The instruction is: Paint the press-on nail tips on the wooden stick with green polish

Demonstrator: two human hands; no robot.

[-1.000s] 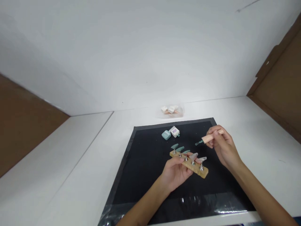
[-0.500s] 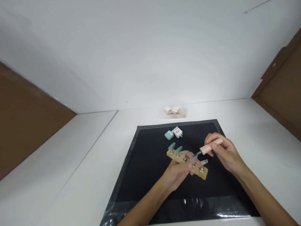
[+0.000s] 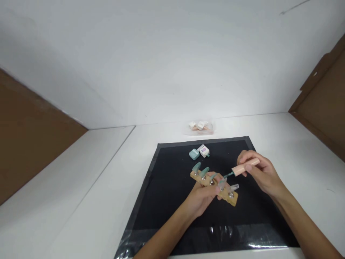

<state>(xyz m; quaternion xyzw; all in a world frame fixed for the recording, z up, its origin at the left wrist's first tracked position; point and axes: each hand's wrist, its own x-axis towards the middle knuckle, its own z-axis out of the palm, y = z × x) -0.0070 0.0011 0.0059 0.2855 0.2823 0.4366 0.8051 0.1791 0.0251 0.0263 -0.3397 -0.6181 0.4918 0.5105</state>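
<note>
Your left hand [image 3: 202, 197] gripped the nail-tip stand [image 3: 234, 200] above the black mat [image 3: 167, 187]; your right hand [image 3: 261, 176] pinched the polish brush [image 3: 239, 169]. The stand seemed light and rigid, best held by its bar [image 3: 193, 174], off the delicate-looking nail tips [image 3: 205, 172].

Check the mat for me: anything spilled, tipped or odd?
Only the white bottle beside the teal piece: it seems to lie on its side, green end exposed. Whether it's open is too small to tell. No spill shows on the mat, and the stand in the left hand looks intact.
</note>
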